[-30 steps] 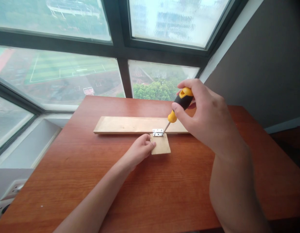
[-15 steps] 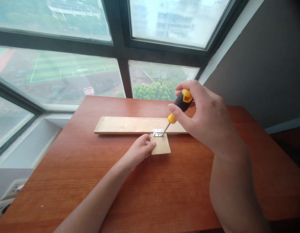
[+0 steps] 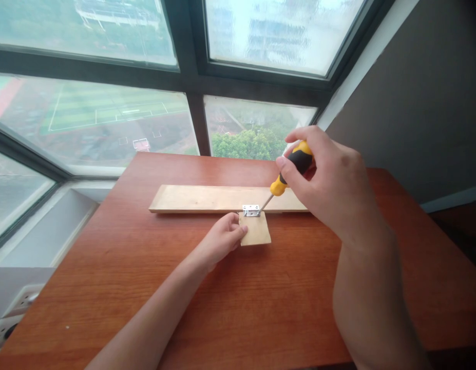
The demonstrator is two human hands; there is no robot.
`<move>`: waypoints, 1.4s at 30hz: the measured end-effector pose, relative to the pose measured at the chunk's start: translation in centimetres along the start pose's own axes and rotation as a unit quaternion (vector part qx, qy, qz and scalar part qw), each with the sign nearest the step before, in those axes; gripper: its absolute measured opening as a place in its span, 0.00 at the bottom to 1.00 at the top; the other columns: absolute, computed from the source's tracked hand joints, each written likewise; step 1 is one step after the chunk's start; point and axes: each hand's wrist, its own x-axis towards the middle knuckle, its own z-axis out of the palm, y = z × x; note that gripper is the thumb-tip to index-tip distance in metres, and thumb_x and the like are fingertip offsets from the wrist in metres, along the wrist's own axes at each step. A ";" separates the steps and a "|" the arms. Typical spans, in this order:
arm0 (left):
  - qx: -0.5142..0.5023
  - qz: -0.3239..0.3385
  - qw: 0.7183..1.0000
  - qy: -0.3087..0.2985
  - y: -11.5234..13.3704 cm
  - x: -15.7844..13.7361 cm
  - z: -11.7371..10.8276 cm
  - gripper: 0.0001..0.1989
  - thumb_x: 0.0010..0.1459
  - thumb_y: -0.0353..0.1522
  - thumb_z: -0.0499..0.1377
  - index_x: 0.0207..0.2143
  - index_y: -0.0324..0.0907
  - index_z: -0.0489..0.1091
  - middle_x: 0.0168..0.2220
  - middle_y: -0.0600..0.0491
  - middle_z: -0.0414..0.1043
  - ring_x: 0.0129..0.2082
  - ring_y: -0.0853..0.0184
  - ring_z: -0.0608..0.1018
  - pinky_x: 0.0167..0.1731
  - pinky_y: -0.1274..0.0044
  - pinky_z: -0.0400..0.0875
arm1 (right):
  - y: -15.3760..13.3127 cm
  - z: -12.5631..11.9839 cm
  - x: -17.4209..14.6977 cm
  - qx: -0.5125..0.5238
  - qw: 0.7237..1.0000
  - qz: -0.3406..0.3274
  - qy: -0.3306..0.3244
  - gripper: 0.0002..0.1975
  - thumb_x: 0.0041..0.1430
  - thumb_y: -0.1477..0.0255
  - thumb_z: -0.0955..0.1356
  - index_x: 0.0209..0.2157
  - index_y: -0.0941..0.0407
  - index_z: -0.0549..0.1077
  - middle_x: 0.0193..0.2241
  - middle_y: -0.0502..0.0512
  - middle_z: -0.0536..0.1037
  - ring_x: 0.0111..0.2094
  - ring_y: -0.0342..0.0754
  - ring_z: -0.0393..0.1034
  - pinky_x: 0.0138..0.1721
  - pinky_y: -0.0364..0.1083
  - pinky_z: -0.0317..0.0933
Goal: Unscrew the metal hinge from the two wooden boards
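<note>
My right hand [image 3: 330, 180] is closed around the handle of a yellow and black screwdriver [image 3: 299, 159], tilted with its tip down and to the left. The tip meets the right end of a small silver hinge [image 3: 251, 210]. That hinge spans the front edge of a long pale wooden board [image 3: 199, 198] and a small square wooden piece [image 3: 256, 231]. With thumb and fingers, my left hand [image 3: 224, 234] pinches the small piece by its left edge. Whether the tip sits in a screw head is too small to tell.
Everything lies on a reddish-brown wooden table [image 3: 238, 308]. Dark-framed windows [image 3: 195, 77] rise behind it, with a grey wall [image 3: 411, 103] at the right. Wall sockets [image 3: 14, 313] are at the lower left.
The screwdriver handle has swung slightly to the right and leans more, with my right hand shifted along with it. My left hand, the hinge and the wood stay put.
</note>
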 end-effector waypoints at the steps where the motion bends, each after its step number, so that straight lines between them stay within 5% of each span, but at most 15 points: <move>1: 0.000 0.002 1.000 -0.002 0.0 0.0 0.0 0.14 0.56 0.39 0.61 0.36 0.41 0.61 0.20 0.63 0.58 0.17 0.78 0.57 0.17 0.83 0.47 | 0.0 -0.1 0.0 0.003 1.000 0.001 -0.004 0.15 0.59 0.68 0.65 0.49 0.52 0.68 0.39 0.55 0.78 0.34 0.53 0.72 0.40 0.55 0.65; 7: -0.006 0.008 1.000 -0.010 -0.2 0.0 -0.2 0.14 0.56 0.39 0.61 0.36 0.41 0.61 0.20 0.63 0.58 0.16 0.78 0.57 0.17 0.83 0.47 | -0.5 -1.2 -0.2 0.072 0.997 -0.034 -0.021 0.22 0.55 0.77 0.64 0.52 0.47 0.65 0.47 0.54 0.76 0.44 0.54 0.72 0.44 0.53 0.66; 14: -0.001 0.005 1.000 -0.009 -0.1 0.1 -0.1 0.13 0.57 0.38 0.61 0.37 0.41 0.61 0.20 0.63 0.59 0.17 0.78 0.58 0.17 0.83 0.48 | -0.1 -0.4 -0.1 0.002 1.000 -0.015 0.008 0.15 0.60 0.65 0.66 0.48 0.52 0.71 0.38 0.54 0.78 0.36 0.53 0.72 0.41 0.54 0.65; 21: -0.004 0.006 1.000 -0.014 -0.2 0.1 -0.2 0.12 0.58 0.38 0.60 0.37 0.41 0.61 0.20 0.63 0.59 0.17 0.78 0.57 0.17 0.83 0.47 | -0.7 -1.2 -0.1 0.076 0.995 -0.055 -0.015 0.20 0.57 0.77 0.64 0.51 0.46 0.68 0.49 0.54 0.76 0.48 0.55 0.71 0.49 0.54 0.64; 27: -0.007 0.005 1.000 -0.009 -0.1 0.1 -0.2 0.13 0.57 0.38 0.61 0.37 0.41 0.61 0.20 0.63 0.59 0.17 0.78 0.58 0.17 0.83 0.47 | -0.1 -0.4 0.0 0.018 1.000 -0.022 0.005 0.16 0.60 0.65 0.66 0.49 0.52 0.70 0.42 0.56 0.78 0.39 0.54 0.73 0.43 0.55 0.65; 35: -0.002 0.005 1.000 -0.008 -0.3 0.0 -0.2 0.12 0.58 0.37 0.60 0.36 0.40 0.61 0.20 0.63 0.59 0.17 0.79 0.57 0.17 0.83 0.48 | -0.1 -1.0 -0.1 0.077 0.995 -0.056 -0.010 0.22 0.56 0.77 0.64 0.52 0.49 0.66 0.47 0.54 0.76 0.45 0.52 0.71 0.48 0.52 0.65; 42: -0.006 0.006 1.000 -0.009 -0.2 0.1 -0.2 0.12 0.58 0.38 0.60 0.36 0.40 0.61 0.20 0.63 0.59 0.17 0.78 0.57 0.17 0.83 0.47 | 0.2 -0.4 0.0 0.011 0.999 -0.028 0.019 0.14 0.60 0.65 0.66 0.47 0.53 0.71 0.36 0.53 0.77 0.32 0.50 0.70 0.36 0.51 0.64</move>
